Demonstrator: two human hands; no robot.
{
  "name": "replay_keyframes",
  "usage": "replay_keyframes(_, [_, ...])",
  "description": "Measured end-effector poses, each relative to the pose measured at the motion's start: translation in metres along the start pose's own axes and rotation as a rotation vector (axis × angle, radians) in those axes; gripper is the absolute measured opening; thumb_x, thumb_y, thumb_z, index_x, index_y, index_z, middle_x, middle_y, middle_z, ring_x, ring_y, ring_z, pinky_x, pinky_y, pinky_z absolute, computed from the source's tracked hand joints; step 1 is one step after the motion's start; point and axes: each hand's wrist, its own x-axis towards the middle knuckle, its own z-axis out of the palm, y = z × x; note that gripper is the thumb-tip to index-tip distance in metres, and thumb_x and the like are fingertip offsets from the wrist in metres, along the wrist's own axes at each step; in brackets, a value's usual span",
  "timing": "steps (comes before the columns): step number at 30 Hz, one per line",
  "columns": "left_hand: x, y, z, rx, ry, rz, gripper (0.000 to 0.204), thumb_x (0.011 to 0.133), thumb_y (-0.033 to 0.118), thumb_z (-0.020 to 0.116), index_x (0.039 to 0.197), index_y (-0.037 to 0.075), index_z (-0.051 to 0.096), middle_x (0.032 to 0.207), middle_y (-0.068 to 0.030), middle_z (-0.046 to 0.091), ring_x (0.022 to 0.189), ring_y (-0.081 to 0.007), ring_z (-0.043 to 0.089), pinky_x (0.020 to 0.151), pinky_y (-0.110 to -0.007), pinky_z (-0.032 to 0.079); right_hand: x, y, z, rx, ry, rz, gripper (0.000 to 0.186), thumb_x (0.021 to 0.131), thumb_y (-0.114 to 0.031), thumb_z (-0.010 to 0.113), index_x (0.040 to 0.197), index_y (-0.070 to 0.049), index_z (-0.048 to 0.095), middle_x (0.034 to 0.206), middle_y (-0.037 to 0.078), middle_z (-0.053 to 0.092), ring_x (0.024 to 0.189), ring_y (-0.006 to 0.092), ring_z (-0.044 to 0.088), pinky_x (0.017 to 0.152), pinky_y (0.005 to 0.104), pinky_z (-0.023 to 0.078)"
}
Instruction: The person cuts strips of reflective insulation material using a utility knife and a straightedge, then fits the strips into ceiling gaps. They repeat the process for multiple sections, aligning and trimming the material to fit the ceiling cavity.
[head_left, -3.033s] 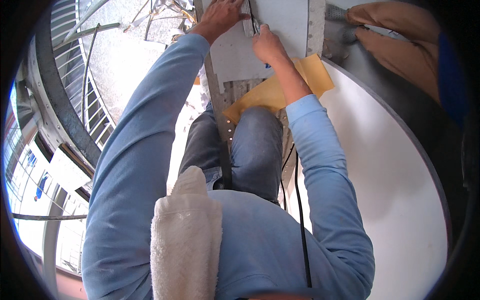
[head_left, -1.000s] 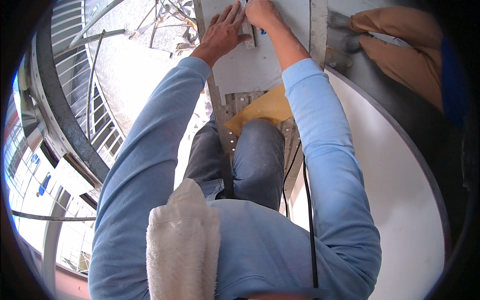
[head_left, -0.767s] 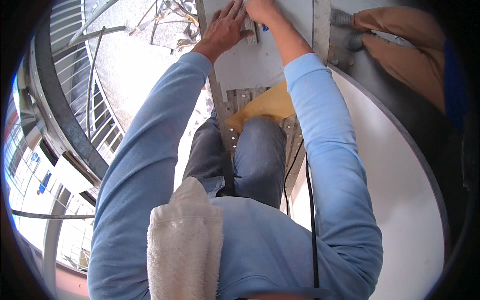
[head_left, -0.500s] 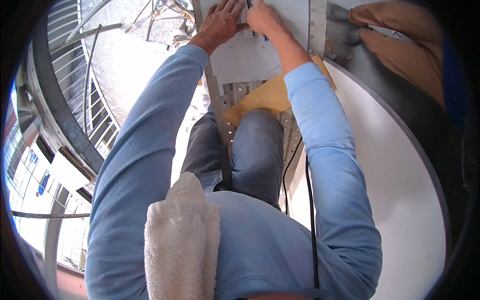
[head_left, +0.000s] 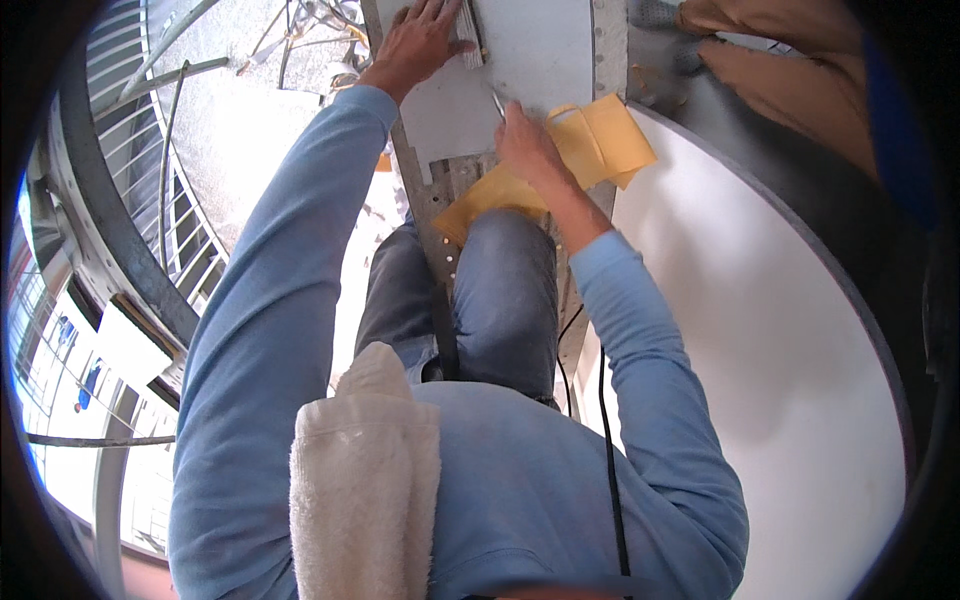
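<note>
My left hand (head_left: 423, 42) lies with fingers spread on a white sheet (head_left: 535, 45) and beside or on the edge of a narrow light straight bar (head_left: 473, 42). Lower and to the right, my right hand (head_left: 525, 142) is closed around a slim tool (head_left: 500, 102) with a thin pale tip pointing up toward the sheet; its handle is hidden in my fingers. The sheet rests on a perforated metal plank (head_left: 610, 50). A folded yellow sheet (head_left: 625, 145) lies across the plank above my knee, partly behind my right hand.
A co-worker's brown-trousered legs (head_left: 780, 95) and grey shoes are at top right. A white curved panel (head_left: 760, 380) curves along the right. Metal railing (head_left: 140, 180) and loose strips and scraps (head_left: 300, 40) lie left. Black cables (head_left: 605, 430) hang by my right arm.
My right hand has moved down from beside my left hand to below the bar, nearer the yellow sheet, exposing the slim tool's tip. My left hand stays beside the bar, slightly shifted in view.
</note>
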Motion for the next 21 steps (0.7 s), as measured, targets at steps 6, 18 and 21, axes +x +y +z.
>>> replay_keyframes(6, [-0.002, 0.000, -0.004, 0.007, 0.003, 0.004, 0.091, 0.089, 0.043, 0.075, 0.157, 0.000, 0.032, 0.166, -0.0229, 0.026, 0.153, -0.0406, 0.025, 0.122, -0.055, 0.029, 0.040, -0.011, -0.038, 0.074, 0.224, -0.093, 0.041, 0.100, -0.023, 0.051, 0.133, 0.002, 0.047, 0.114, 0.039, 0.064, 0.108, 0.0542, 0.063, 0.095, 0.0603, 0.049])
replay_keyframes(18, [0.001, -0.002, -0.003, -0.021, -0.049, -0.026, 0.092, 0.091, 0.044, 0.072, 0.161, 0.005, 0.027, 0.168, -0.0206, 0.024, 0.155, -0.0385, 0.023, 0.122, -0.054, 0.027, 0.135, -0.133, -0.124, 0.130, 0.220, -0.052, 0.039, 0.096, -0.017, 0.053, 0.129, 0.004, 0.051, 0.108, 0.038, 0.067, 0.088, 0.0510, 0.071, 0.069, 0.0550, 0.060])
replay_keyframes(21, [0.001, -0.003, -0.001, -0.034, -0.044, -0.034, 0.091, 0.091, 0.044, 0.072, 0.160, 0.004, 0.028, 0.167, -0.0213, 0.024, 0.154, -0.0395, 0.024, 0.122, -0.054, 0.027, 0.132, -0.137, -0.123, 0.060, 0.237, -0.120, 0.038, 0.096, -0.016, 0.053, 0.128, 0.004, 0.051, 0.109, 0.038, 0.067, 0.089, 0.0507, 0.071, 0.069, 0.0551, 0.060])
